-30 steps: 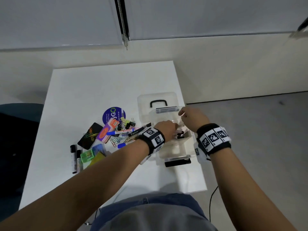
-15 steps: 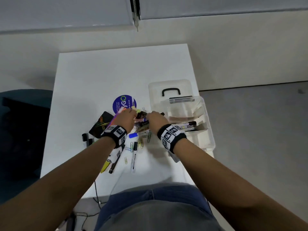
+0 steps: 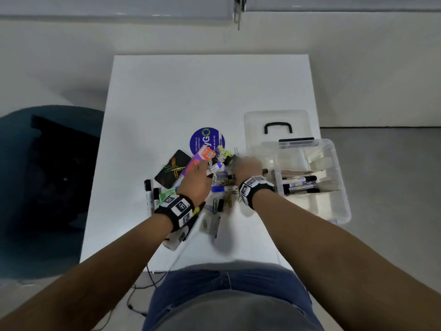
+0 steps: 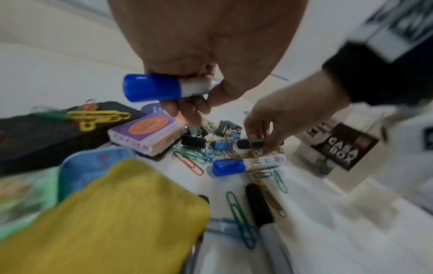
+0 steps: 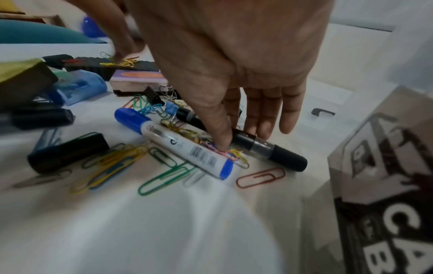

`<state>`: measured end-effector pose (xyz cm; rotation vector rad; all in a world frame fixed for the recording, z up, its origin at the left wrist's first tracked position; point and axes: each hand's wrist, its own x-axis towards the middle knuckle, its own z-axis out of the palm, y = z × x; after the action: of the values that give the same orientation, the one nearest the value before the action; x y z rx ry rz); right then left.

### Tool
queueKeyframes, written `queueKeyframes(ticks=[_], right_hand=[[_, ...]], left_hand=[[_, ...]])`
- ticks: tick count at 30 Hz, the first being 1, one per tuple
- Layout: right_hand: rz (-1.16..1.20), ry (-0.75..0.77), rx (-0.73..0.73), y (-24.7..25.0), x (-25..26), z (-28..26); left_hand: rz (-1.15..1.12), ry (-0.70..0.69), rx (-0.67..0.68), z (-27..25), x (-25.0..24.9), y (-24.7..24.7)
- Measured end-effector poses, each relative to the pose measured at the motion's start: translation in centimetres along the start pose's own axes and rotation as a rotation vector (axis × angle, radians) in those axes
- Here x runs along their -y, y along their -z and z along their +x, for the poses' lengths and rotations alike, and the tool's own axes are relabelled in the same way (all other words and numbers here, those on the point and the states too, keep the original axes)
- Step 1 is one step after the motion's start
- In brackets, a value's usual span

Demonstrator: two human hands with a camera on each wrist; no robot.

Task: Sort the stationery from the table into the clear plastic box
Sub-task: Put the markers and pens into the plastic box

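Left hand (image 4: 206, 46) grips blue-capped marker (image 4: 164, 88); right hand (image 5: 234, 61) pinches black marker (image 5: 262, 146).

White table (image 3: 191, 91), blue-capped white marker (image 5: 182, 144), black marker (image 5: 276, 152), purple-orange eraser (image 4: 145, 133), yellow cloth (image 4: 105, 222)

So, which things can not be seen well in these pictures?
- Head view: right hand is motion-blurred; its grip is unreadable there.
- Head view: labels on the markers in the box are too small to read.
- Left wrist view: the yellow cloth hides the table behind it.
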<state>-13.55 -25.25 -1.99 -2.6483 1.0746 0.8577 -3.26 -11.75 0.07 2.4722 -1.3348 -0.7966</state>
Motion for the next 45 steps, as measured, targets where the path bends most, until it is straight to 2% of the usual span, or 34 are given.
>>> queueKeyframes(ticks=[3, 7, 10, 13, 20, 22, 24, 26, 28, 31, 34, 37, 39, 41, 45], right_hand=[[0.013, 0.018, -0.049, 0.2, 0.0, -0.4], [0.114, 0.136, -0.040, 0.0, 1.2, -1.8], [0.170, 0.159, 0.012, -1.7, 2.2, -2.6], [0.161, 0.137, 0.015, -3.3, 2.3, -3.2], [0.249, 0.101, -0.067, -3.1, 1.4, -4.3], [0.362, 0.074, -0.110, -2.0, 0.7, -5.1], [0.576, 0.101, -0.066, -0.1, 0.8, -5.7], [0.789, 0.163, -0.047, 2.1, -0.3, -7.0], [0.844, 0.257, -0.091, 4.6, -2.0, -8.2], [0.708, 0.350, -0.126, 7.9, -6.3, -9.5], [0.328, 0.309, -0.127, 9.3, -11.8, -10.4], [-0.016, 0.203, 0.023, 7.7, -15.6, -10.7], [-0.153, 0.151, 0.139, 5.6, -16.4, -10.3], [-0.169, 0.159, 0.178, 4.0, -16.2, -9.9], [0.084, 0.197, 0.124, 2.7, -15.6, -10.0]], left_hand=[[-0.039, 0.072, 0.082, -2.7, 1.8, -0.8], [0.235, 0.065, 0.214, -4.3, 2.9, -3.2], [0.378, 0.089, 0.210, -4.5, 2.4, -3.9], [0.391, 0.117, 0.185, -4.2, 1.9, -3.9], [0.157, 0.139, 0.114, -3.5, 0.9, -3.2], [0.050, 0.125, 0.070, -3.6, 0.2, -2.5], [-0.055, 0.122, 0.024, -3.6, 0.3, -1.5], [-0.134, 0.108, -0.039, -3.6, -0.9, -0.5], [-0.229, 0.102, -0.099, -3.3, -2.2, 0.4], [-0.358, 0.075, -0.114, -2.5, -4.4, 1.6], [-0.369, 0.065, -0.021, -2.0, -6.7, 2.2], [-0.295, -0.026, 0.034, -1.7, -8.8, 2.3], [-0.244, -0.083, 0.069, -1.4, -10.4, 2.2], [-0.199, -0.122, 0.111, -1.1, -12.4, 2.4], [-0.120, -0.214, 0.214, 0.4, -16.1, 2.2]])
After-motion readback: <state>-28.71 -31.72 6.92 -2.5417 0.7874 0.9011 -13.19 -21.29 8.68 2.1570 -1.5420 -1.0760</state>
